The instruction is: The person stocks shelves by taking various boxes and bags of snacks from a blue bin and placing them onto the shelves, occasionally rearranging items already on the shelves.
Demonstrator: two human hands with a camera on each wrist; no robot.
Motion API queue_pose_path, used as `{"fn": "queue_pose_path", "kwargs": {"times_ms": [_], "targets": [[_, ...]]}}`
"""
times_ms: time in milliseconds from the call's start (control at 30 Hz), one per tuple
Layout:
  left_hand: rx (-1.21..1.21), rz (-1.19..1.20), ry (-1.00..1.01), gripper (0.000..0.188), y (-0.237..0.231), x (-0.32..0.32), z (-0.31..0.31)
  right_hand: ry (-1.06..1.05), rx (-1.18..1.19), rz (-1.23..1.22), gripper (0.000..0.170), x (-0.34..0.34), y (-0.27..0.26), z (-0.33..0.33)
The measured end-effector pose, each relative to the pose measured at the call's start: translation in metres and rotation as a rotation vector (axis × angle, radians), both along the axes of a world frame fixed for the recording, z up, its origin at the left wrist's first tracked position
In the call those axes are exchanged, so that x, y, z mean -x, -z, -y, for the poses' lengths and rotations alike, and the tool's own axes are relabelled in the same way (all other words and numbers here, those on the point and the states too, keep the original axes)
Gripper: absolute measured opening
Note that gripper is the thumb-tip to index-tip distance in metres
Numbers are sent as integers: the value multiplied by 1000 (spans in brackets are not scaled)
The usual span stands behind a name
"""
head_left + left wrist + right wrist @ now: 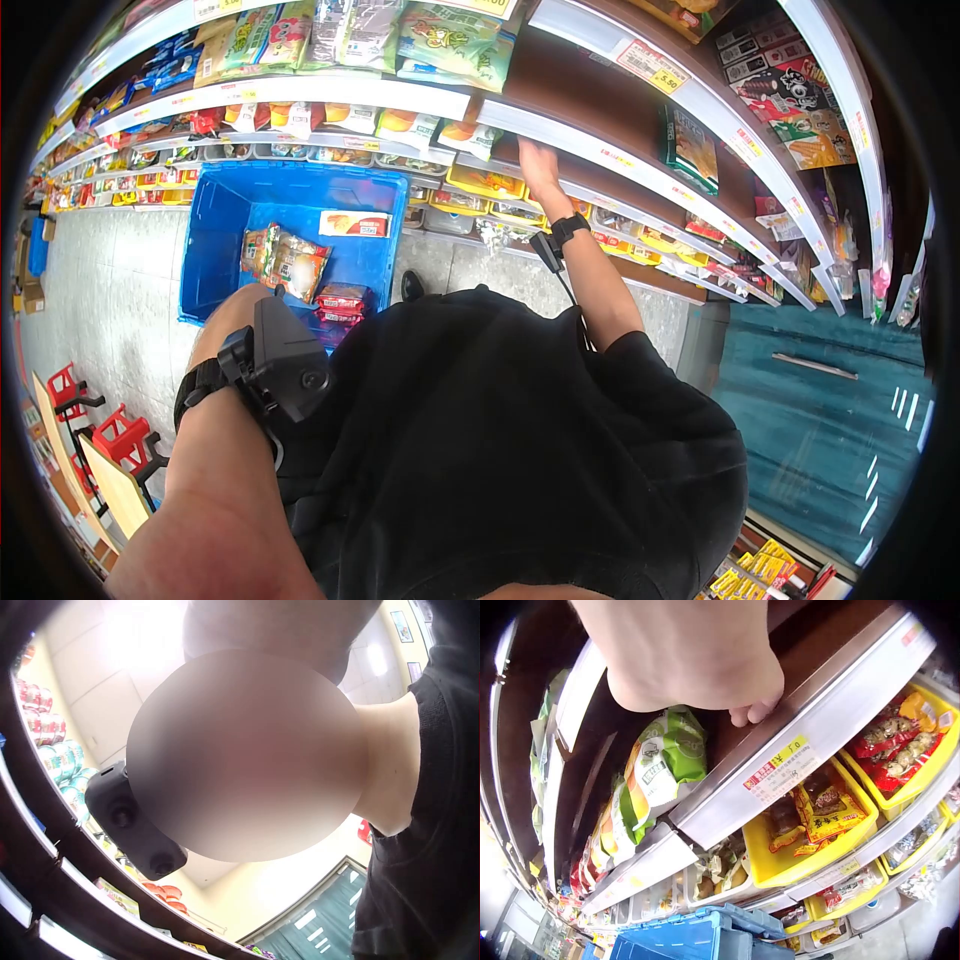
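My right hand (pixel 541 172) reaches into a brown shelf (pixel 832 652) with a white front edge. Its back faces the right wrist camera, two curled fingertips show near the shelf's edge, and the other fingers are hidden. A green-and-white snack bag (pixel 667 754) stands right beside this hand. My left hand (pixel 232 312) is over the near side of a blue crate (pixel 222 205), mostly hidden behind the wrist camera. In the crate lie a white-and-orange packet (pixel 355 224), clear food packs (pixel 297 265) and red packs (pixel 342 298). The left wrist view shows a blurred head.
Yellow bins (pixel 810 859) with small wrapped snacks sit below the right hand's shelf. More bagged snacks (pixel 455 45) fill the upper shelf. A teal covering (pixel 800 400) is at the right, and red-handled items (pixel 122 435) stand at the lower left.
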State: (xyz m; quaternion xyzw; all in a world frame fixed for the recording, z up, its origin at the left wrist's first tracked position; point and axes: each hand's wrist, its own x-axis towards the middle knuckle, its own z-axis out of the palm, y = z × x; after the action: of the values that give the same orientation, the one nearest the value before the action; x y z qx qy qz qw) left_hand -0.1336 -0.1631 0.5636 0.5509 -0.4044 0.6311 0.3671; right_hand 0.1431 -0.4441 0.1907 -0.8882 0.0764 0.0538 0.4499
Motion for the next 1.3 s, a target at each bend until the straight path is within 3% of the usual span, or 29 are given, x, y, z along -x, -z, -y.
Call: {"fn": "queue_pose_path", "kwargs": {"times_ms": [33, 100, 167, 200, 300, 367, 433, 467, 500, 567, 700, 733, 800, 933, 1000, 1033, 1100, 1133, 1167, 1200, 1267, 1300], "targets": [[0, -3, 9, 14, 1, 0, -2, 96, -108, -16, 57, 8, -11, -2], [-46, -72, 10, 14, 2, -2, -6, 134, -4, 76, 50, 10, 3, 4], [-37, -4, -27, 13, 1, -12, -10, 121, -130, 398, 48, 26, 2, 14], [-26, 66, -72, 12, 1, -15, -12, 183, 13, 360, 43, 38, -6, 12], [3, -91, -67, 11, 6, -10, -12, 72, -73, 346, 33, 63, 3, 26], [-71, -82, 27, 10, 2, -13, -30, 12, -110, 251, 34, 88, 2, 34], [-145, -71, 124, 9, 6, -22, -29, -232, 78, -215, 40, 109, -9, 35], [5, -34, 84, 9, 14, -30, -12, -375, 161, -237, 49, 118, 21, 51], [155, 1, 44, 9, 19, -34, -3, -371, 155, -248, 49, 130, 39, 58], [113, -11, 113, 8, 17, -32, -23, -561, 396, -473, 54, 156, 72, 71], [142, -104, 261, 9, 25, -46, -11, -490, 429, -680, 43, 224, 170, 129], [138, -113, 261, 9, 25, -48, -16, -492, 422, -686, 43, 239, 184, 142], [61, -45, 313, 11, 25, -51, -31, -695, 514, -443, 32, 264, 195, 156], [66, -7, 513, 13, 25, -36, -60, -623, 558, -422, 31, 285, 185, 158], [-88, -529, 392, 13, 17, -21, -63, -599, 544, -462, 31, 290, 182, 157], [-94, -532, 405, 13, 20, -24, -61, -588, 540, -492, 31, 293, 183, 160], [88, -320, 430, 11, 31, -32, -53, -525, 537, -553, 29, 300, 184, 156], [84, -323, 439, 11, 32, -40, -56, -287, 401, -673, 29, 303, 180, 153], [57, -232, 570, 12, 34, -48, -63, -48, 260, -784, 28, 306, 177, 151], [33, -141, 700, 14, 35, -53, -65, -41, 254, -790, 28, 309, 174, 150], [68, -138, 692, 14, 42, -46, -67, -379, 436, -593, 28, 317, 165, 158], [95, -131, 671, 15, 35, -19, -82, -372, 434, -601, 28, 323, 163, 162]]}}
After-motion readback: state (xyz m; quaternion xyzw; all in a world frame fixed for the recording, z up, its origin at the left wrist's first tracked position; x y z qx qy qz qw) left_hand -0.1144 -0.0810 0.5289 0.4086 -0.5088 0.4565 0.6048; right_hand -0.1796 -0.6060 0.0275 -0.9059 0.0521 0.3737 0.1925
